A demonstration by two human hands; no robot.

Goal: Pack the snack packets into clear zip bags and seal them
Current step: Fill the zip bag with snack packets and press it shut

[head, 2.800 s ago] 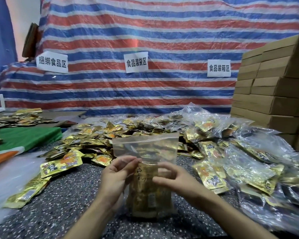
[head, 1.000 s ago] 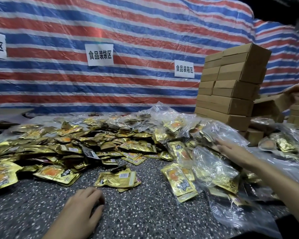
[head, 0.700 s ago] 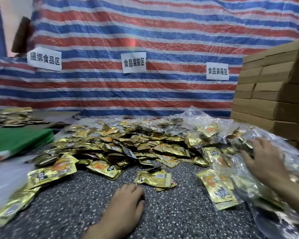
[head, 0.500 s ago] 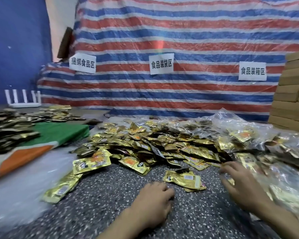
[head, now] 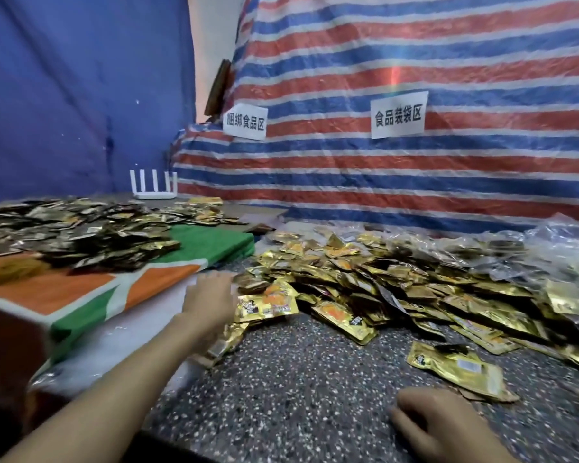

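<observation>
— Gold packets lay in a big heap on the speckled table. Could you read anything?

— Two white signs hung on the striped tarp. One sign said 食品装袋区. The other sign was blurry; it ended in 食品区. The print on the packets was too small to read.

— What were the hands doing?

— The left hand was stretched out, palm down, fingers spread, at the left edge of the heap, just beside a packet. It was blurry, so I could not tell if it touched. The right hand rested low on the table, fingers curled loosely, holding nothing, near a lone packet.

— What else was around?

— Clear bags were piled at the right. A green and orange cloth lay at the left with more packets on it. A white router stood behind, by a blue wall.
</observation>
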